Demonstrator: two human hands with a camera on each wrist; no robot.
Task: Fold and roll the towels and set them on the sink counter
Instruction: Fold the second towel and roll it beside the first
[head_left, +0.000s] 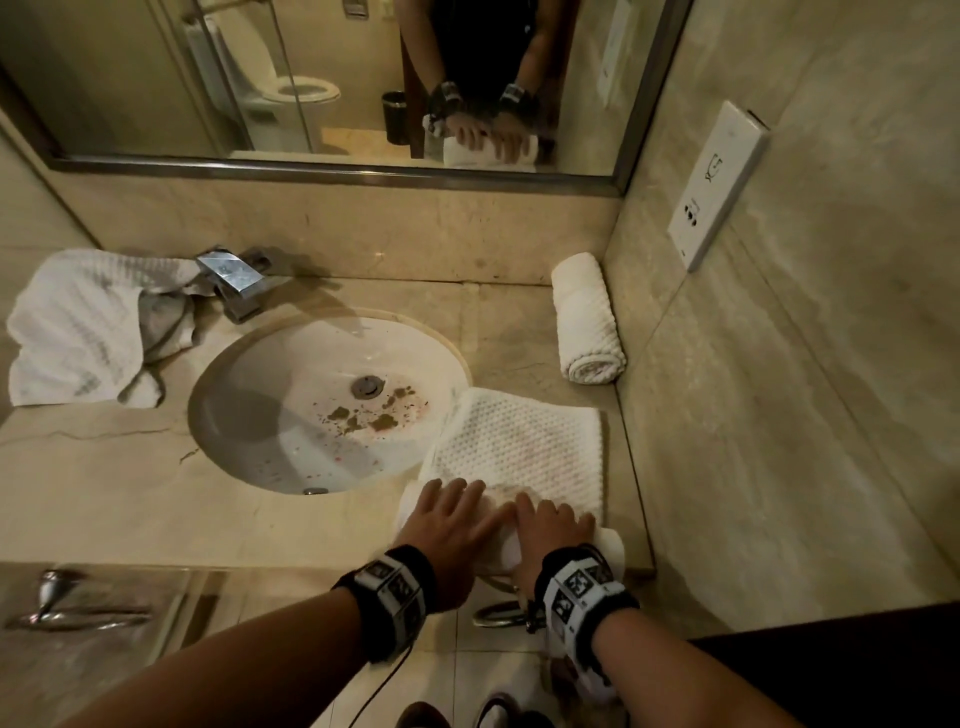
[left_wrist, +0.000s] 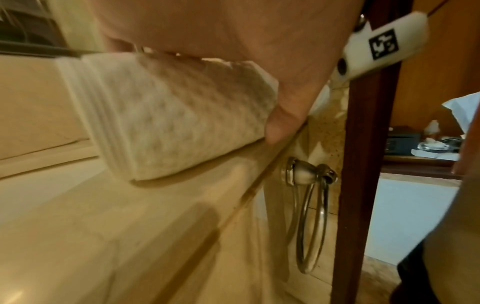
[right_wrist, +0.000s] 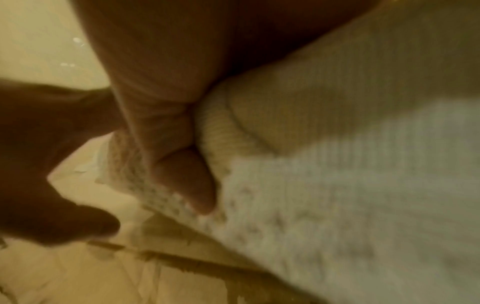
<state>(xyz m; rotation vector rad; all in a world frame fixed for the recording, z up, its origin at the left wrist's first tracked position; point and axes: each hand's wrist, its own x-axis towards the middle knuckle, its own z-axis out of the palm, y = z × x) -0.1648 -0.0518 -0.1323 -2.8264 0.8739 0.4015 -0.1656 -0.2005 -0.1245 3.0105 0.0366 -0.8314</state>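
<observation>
We are rolling folded towel at counter edge: left hand, right hand spread flat, thumbs tucked behind, keeping roll tight. Finished roll is sitting against wall.

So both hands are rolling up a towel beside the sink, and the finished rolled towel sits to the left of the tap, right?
Not quite. The finished rolled towel lies in the right back corner against the wall; left of the tap is a crumpled towel. The head view shows this. Both hands, left hand and right hand, are indeed rolling a towel.
</observation>
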